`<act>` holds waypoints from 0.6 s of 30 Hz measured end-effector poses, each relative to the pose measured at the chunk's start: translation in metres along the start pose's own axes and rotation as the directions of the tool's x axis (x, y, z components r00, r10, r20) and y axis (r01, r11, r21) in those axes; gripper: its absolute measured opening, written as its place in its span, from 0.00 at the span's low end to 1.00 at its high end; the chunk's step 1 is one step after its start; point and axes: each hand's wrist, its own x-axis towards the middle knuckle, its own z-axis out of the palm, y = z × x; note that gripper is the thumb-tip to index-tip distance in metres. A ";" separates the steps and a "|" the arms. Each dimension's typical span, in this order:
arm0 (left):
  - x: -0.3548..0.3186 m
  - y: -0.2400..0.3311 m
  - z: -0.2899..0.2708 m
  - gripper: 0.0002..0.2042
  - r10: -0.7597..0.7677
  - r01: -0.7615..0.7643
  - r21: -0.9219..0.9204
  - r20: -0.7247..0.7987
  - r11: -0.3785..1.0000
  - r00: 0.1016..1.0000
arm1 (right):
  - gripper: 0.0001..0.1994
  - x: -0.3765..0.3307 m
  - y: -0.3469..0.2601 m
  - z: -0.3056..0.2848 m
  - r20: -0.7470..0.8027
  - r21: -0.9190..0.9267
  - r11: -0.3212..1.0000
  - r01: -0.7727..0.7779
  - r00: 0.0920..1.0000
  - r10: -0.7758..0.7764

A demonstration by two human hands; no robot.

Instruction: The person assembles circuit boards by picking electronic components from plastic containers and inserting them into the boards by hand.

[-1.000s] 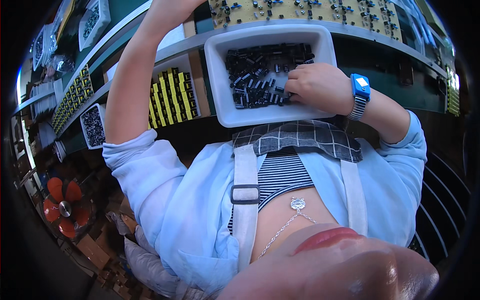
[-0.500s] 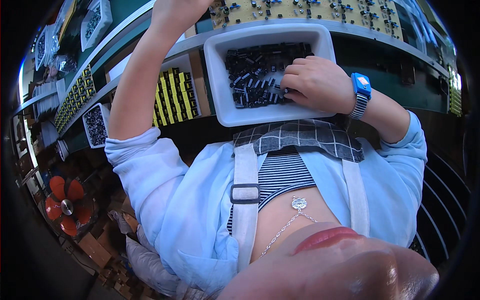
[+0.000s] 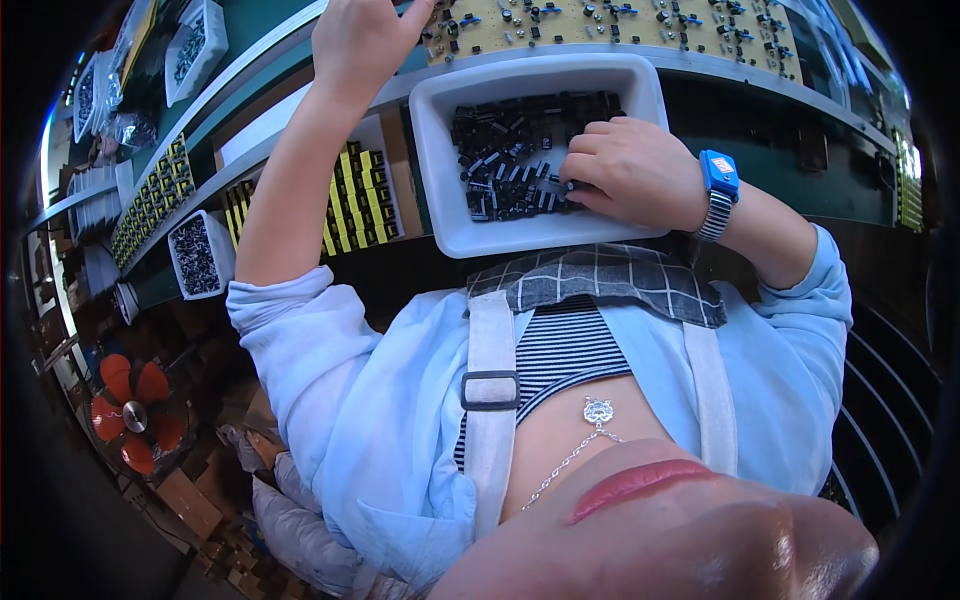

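Observation:
My right hand point(image 3: 640, 172), with a blue-and-metal wrist strap point(image 3: 720, 190), is down in the right side of a white plastic tub point(image 3: 450, 235). Its fingers are curled, thumb and fingertips pinching a small black capacitor among many loose black cylindrical capacitors point(image 3: 510, 185). My left hand point(image 3: 365, 45) reaches up to the left end of a tan circuit board sheet point(image 3: 600, 35) fitted with rows of small parts. The thumb lies near the board's edge; the other fingertips run out of the top of the picture, so what they hold, if anything, is hidden.
A metal rail point(image 3: 700, 62) runs between tub and board. Left of the tub stands a box of yellow-and-black components point(image 3: 355, 205), partly behind my left forearm. Further left are a small white bin of parts point(image 3: 197, 255), another board point(image 3: 150, 205) and an orange-bladed fan point(image 3: 133, 415).
My left hand and forearm have shifted right and a little down, showing more of the hand. My right hand stays at nearly the same spot in the tub.

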 end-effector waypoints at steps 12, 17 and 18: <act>-0.004 0.007 0.000 0.07 0.133 -0.132 0.021 -0.058 0.991 0.989 | 0.08 0.000 -0.001 -0.001 -0.016 0.026 1.000 -0.007 1.000 0.008; -0.009 0.002 -0.016 0.06 0.191 -0.188 0.036 -0.114 0.982 0.975 | 0.08 -0.003 0.003 -0.001 -0.105 0.196 0.980 -0.017 0.994 0.038; -0.011 0.003 -0.017 0.06 0.236 -0.231 0.059 -0.082 0.971 0.968 | 0.08 -0.004 0.005 -0.002 -0.130 0.288 0.957 -0.017 0.990 0.057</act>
